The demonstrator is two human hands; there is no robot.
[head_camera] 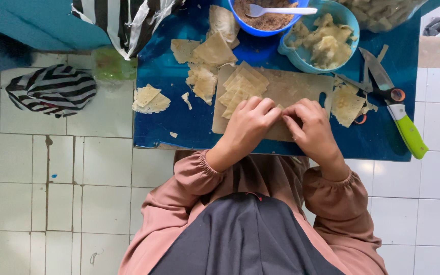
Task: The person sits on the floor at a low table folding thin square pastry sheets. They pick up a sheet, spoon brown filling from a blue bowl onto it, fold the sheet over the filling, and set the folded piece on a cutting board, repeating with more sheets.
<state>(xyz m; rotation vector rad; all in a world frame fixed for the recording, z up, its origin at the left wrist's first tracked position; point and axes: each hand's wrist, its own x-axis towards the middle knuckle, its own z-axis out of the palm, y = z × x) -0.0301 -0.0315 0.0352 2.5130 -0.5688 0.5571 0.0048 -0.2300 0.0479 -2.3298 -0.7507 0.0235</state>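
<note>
A: Both hands work low on the wooden cutting board (301, 86). Left hand (248, 125) and right hand (311, 125) meet knuckle to knuckle, fingertips curled down and pressed together over one wrapper (280, 108) at the board's near edge. Only a pale sliver of it shows between the fingers.

B: Pinching or just pressing flat?

A: Reads as pinching a fold shut, fingers of both hands closed on it. To do it well, I'd judge: keep the edges lined up, press evenly along the seam, keep the piece flat against the board so it doesn't tear.

B: Supplies?

A: Stack of square wrappers (243, 89) just beside the left hand, on the board. Blue bowl of brown filling (266, 20) with a white spoon (281, 10) at the far side; light-blue bowl of folded pieces (324, 43) next to it. Green-handled knife (398, 109) and scissors (378, 91) to the right, loose wrappers (204, 61) scattered on the blue table (179, 122).

B: What can't you make out?

A: Whether filling sits inside the wrapper, and its folded shape: hands cover it. Both bowls are cut off at the top edge. Scissor blades are partly under the knife.
</note>
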